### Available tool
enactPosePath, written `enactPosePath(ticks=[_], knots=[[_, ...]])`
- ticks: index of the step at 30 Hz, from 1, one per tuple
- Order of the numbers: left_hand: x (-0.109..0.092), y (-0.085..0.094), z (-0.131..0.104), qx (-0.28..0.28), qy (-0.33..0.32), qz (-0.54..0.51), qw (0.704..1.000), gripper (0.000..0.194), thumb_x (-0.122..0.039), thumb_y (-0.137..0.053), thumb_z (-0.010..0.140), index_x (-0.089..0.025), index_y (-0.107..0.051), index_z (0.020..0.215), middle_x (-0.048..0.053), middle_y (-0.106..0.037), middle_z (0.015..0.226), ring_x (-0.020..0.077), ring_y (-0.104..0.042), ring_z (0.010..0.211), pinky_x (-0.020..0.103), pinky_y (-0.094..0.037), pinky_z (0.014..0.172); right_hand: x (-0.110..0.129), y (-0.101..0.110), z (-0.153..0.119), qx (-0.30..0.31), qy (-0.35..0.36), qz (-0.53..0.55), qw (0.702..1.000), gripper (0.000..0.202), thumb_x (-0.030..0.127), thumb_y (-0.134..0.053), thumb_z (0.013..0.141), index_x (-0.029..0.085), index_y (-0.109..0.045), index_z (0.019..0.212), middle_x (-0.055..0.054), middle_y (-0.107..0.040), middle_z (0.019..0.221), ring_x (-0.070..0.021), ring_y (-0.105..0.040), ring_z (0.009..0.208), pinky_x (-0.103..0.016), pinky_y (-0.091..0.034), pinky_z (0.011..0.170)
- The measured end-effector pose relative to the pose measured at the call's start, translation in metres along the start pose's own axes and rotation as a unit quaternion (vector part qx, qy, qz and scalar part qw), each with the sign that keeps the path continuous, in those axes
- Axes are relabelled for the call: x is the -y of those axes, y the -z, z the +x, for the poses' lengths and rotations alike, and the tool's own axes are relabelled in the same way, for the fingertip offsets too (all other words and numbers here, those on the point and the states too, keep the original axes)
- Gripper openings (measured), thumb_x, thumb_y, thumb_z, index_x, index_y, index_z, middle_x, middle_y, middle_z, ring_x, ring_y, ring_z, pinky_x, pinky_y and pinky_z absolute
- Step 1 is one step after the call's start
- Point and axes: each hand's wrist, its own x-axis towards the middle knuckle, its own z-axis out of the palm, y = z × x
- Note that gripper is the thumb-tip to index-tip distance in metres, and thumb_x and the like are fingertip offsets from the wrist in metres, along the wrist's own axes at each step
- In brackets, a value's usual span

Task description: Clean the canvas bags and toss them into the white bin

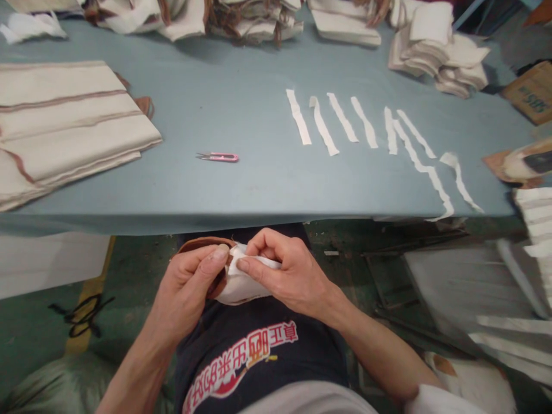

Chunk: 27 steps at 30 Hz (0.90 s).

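Observation:
Over the lap, both hands hold a small cream fabric piece with a brown edge. My left hand pinches its brown edge between thumb and fingers. My right hand pinches a white strip lying against the fabric, just right of the left fingertips. Part of the piece is hidden behind the fingers. Pink-handled thread snips lie on the blue-green table beyond the hands.
Several white strips lie spread on the table's right half. Folded cream fabric lies at the left. Piles of fabric pieces line the far edge. The near table edge runs just beyond the hands.

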Motion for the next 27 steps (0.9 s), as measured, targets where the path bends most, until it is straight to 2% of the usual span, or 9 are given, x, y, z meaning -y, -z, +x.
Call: enactPosePath(ticks=[6, 11, 14, 18, 23, 27], knots=[[0.004, 0.003, 0.0, -0.006, 0.003, 0.009, 1.0, 0.06, -0.07, -0.073, 0.096, -0.018, -0.064, 0.068, -0.003, -0.043, 0.062, 0.0113, -0.031, 0.056, 0.025, -0.024, 0.049, 0.0, -0.004, 0.0, -0.01, -0.03, 0.011, 0.999, 0.028, 0.047, -0.072, 0.094, 0.022, -0.062, 0.086, 0.005, -0.064, 0.068, -0.0107, -0.052, 0.058, -0.025, -0.034, 0.057], [0.005, 0.004, 0.003, -0.02, -0.011, 0.022, 0.999, 0.059, -0.065, -0.071, 0.099, -0.019, -0.06, 0.064, -0.003, -0.042, 0.062, 0.0124, -0.032, 0.057, 0.026, -0.026, 0.05, 0.002, -0.01, 0.002, -0.045, -0.043, -0.035, 0.997, 0.025, 0.044, -0.07, 0.093, 0.023, -0.06, 0.084, 0.006, -0.062, 0.065, -0.0107, -0.049, 0.056, -0.027, -0.032, 0.061], [0.004, 0.005, 0.004, -0.02, -0.026, 0.023, 0.999, 0.057, -0.065, -0.066, 0.102, -0.019, -0.07, 0.069, -0.001, -0.053, 0.064, 0.0143, -0.04, 0.06, 0.027, -0.033, 0.053, 0.001, -0.011, 0.003, -0.059, -0.045, -0.055, 0.996, 0.025, 0.043, -0.072, 0.091, 0.023, -0.059, 0.083, 0.007, -0.062, 0.064, -0.0107, -0.049, 0.056, -0.027, -0.032, 0.063], [0.001, 0.007, 0.002, 0.006, -0.042, 0.032, 0.999, 0.048, -0.059, -0.063, 0.105, -0.019, -0.084, 0.089, 0.003, -0.068, 0.075, 0.0178, -0.054, 0.067, 0.027, -0.043, 0.059, -0.001, -0.01, 0.004, -0.066, -0.046, -0.073, 0.994, 0.027, 0.044, -0.074, 0.091, 0.023, -0.06, 0.083, 0.007, -0.063, 0.065, -0.0108, -0.051, 0.056, -0.028, -0.034, 0.064], [-0.011, 0.002, -0.004, -0.023, -0.019, 0.097, 0.995, 0.023, -0.043, -0.076, 0.09, -0.022, -0.086, 0.094, 0.002, -0.078, 0.082, 0.0202, -0.07, 0.072, 0.025, -0.055, 0.065, -0.004, -0.011, 0.006, -0.055, -0.03, -0.077, 0.995, 0.028, 0.047, -0.074, 0.092, 0.023, -0.061, 0.085, 0.008, -0.061, 0.065, -0.0102, -0.049, 0.056, -0.028, -0.034, 0.064], [-0.022, -0.008, -0.007, -0.082, -0.029, 0.157, 0.984, 0.018, -0.037, -0.073, 0.081, -0.022, -0.083, 0.085, 0.002, -0.08, 0.076, 0.0204, -0.072, 0.066, 0.024, -0.057, 0.06, -0.008, -0.011, 0.008, -0.039, -0.02, -0.057, 0.997, 0.03, 0.049, -0.074, 0.093, 0.023, -0.061, 0.085, 0.008, -0.059, 0.065, -0.0098, -0.047, 0.056, -0.027, -0.033, 0.062]])
